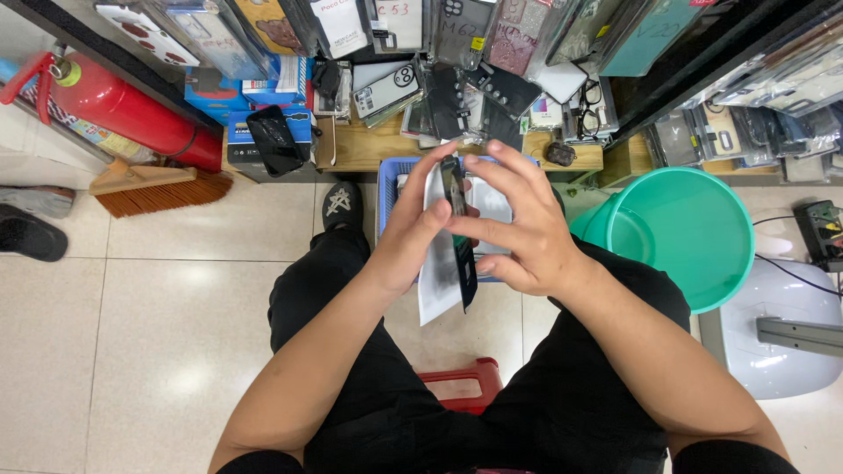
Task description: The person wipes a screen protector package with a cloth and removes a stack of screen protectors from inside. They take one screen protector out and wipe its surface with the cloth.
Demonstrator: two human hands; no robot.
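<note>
Bucket (pixel 694 233), teal and wide, stands on the floor just to the right of your right hand (pixel 518 228). Behind both your hands sits a blue basket (pixel 386 189), mostly hidden by them, so what it contains you cannot make out. Your left hand (pixel 413 233) and right hand are close together, both closed on a black phone case (pixel 458 237) with its white packaging sleeve (pixel 436 281). The case stands on edge between your palms, its lower end hanging below your fingers. Your right fingers spread over its upper part and cover it; the sleeve lies under your left thumb.
</note>
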